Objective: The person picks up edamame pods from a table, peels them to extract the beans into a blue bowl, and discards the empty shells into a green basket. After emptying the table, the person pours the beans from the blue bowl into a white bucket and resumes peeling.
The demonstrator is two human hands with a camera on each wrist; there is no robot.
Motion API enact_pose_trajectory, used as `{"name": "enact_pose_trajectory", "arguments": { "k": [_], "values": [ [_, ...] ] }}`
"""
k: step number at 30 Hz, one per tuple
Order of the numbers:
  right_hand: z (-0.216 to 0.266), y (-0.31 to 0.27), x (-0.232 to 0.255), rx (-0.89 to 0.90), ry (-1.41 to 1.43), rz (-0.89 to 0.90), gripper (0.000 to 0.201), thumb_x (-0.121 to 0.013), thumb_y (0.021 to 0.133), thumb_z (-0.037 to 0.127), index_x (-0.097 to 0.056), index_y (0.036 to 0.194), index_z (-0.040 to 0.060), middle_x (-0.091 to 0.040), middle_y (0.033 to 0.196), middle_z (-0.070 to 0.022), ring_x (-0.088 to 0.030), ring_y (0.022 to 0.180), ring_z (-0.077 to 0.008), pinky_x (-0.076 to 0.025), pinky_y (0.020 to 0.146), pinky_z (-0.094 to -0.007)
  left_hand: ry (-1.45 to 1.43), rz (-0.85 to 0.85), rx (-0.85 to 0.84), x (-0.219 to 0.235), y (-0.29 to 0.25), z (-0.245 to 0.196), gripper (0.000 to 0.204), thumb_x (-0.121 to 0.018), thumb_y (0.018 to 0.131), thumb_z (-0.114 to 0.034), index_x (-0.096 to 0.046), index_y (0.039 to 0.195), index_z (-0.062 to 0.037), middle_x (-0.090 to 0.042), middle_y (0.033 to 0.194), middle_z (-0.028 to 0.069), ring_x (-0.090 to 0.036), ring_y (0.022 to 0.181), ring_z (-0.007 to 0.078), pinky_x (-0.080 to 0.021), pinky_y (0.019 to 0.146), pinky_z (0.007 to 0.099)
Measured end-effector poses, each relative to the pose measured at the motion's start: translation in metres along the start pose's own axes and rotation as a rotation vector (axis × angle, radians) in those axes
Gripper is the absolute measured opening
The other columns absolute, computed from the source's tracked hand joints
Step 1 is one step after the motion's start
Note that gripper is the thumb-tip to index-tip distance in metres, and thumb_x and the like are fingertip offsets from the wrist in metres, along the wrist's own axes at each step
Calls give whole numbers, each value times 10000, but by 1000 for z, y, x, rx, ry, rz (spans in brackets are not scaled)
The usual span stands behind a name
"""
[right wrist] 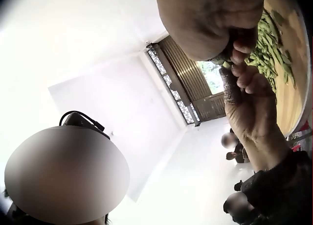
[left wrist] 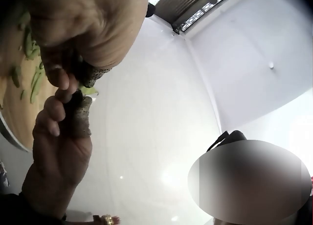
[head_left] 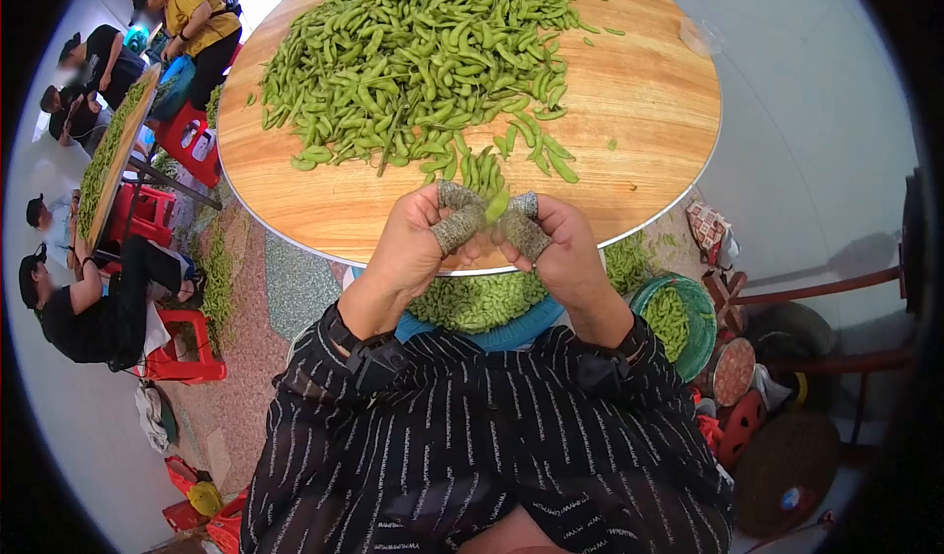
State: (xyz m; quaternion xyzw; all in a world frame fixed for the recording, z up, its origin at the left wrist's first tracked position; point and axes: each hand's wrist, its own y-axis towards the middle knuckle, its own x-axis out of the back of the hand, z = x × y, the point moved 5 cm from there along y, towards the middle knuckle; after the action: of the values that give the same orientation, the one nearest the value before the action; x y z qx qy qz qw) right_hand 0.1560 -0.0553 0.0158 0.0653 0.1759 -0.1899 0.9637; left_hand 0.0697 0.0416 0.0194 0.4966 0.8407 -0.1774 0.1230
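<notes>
In the head view, the scene is seen from above, forward and steeply down: the tabletop [head_left: 639, 112] is placed at 12 o'clock, the left hand [head_left: 418, 234] and right hand [head_left: 565, 249] near centre, striped clothing [head_left: 472, 446] at 6. Both wrist views are angled upward from very close. In the left one, the left hand is shown large at 11, a blurred head [left wrist: 249, 181] at 4; in the right one, the right hand at 1, that head at 8. Hands and tabletop are shared by all three.

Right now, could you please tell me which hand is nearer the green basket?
Right. The right hand is left of the green basket; the left hand is farther left.
</notes>
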Motion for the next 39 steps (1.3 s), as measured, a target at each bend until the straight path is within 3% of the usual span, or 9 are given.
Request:
{"name": "enact_pose_trajectory", "arguments": {
  "k": [8, 13, 17, 21, 23, 27, 29, 33, 39],
  "values": [
    [-7, 1, -3, 57, -44, -46, 144, -465, 746, -50, -535, 863, -5, -524, 696, 5, -452, 594, -49, -366, 529, -185, -7, 21, -18, 7, -3, 15, 132, -556, 791, -70, -497, 888, -3, -552, 682, 32, -506, 522, 71, -406, 458, 179],
    [-17, -5, 0, -59, 42, -44, 68, -492, 752, -24, -519, 809, 2, -528, 706, 6, -481, 641, -56, -398, 574, -194, 1311, -19, -676, -14, -21, -5, 269, -617, 710, -111, -470, 899, 12, -531, 695, 115, -544, 613, 262, -422, 516, 336],
    [-22, -6, 1, -60, 60, -43, 13, -504, 777, 3, -510, 788, 9, -527, 703, 8, -478, 638, -53, -397, 574, -197, 1419, -3, -1002, -10, -22, 4, 311, -619, 634, -68, -478, 902, 0, -521, 690, 140, -531, 634, 312, -422, 523, 373],
    [-20, -7, -1, 13, -27, -4, 22, -515, 794, 32, -514, 796, 10, -530, 705, 0, -476, 636, -58, -397, 577, -200, 1183, -45, -983, -6, -24, 15, 246, -582, 682, -68, -482, 897, 0, -531, 692, 139, -539, 600, 292, -422, 504, 338],
    [-21, -7, -2, 19, -51, 1, 32, -515, 796, 37, -516, 806, 7, -535, 711, -6, -484, 647, -64, -402, 587, -205, 632, -99, -570, 5, -15, 30, 158, -521, 771, -101, -483, 884, 3, -535, 667, 102, -531, 536, 220, -409, 474, 282],
    [-18, -7, -3, 109, -190, 59, 64, -509, 799, 34, -517, 842, -13, -552, 737, -15, -505, 703, -77, -418, 627, -222, 228, -156, -294, 10, -12, 33, 164, -467, 837, -152, -483, 882, 5, -508, 613, 50, -495, 497, 144, -384, 454, 237],
    [-15, -8, -3, 115, -218, 87, 73, -505, 800, 31, -516, 852, -19, -556, 747, -16, -508, 720, -76, -420, 639, -224, -88, 104, -19, 11, -10, 39, 190, -458, 855, -188, -484, 853, 0, -479, 591, 15, -465, 505, 93, -365, 455, 204],
    [-26, -7, 3, 7, -224, 86, 93, -530, 750, 14, -518, 836, -20, -552, 714, -37, -496, 676, -85, -407, 603, -235, 471, 61, -101, 6, -22, 26, 118, -474, 831, -120, -473, 800, -6, -487, 586, 21, -453, 518, 72, -349, 461, 194],
    [-22, -16, -3, 171, -511, 167, 111, -535, 701, 17, -514, 807, -9, -506, 632, -117, -493, 578, -195, -386, 543, -291, 475, 14, -126, 12, -31, 39, 18, -477, 783, -8, -467, 768, -4, -489, 593, 16, -449, 538, 77, -361, 481, 214]
  ]
}}
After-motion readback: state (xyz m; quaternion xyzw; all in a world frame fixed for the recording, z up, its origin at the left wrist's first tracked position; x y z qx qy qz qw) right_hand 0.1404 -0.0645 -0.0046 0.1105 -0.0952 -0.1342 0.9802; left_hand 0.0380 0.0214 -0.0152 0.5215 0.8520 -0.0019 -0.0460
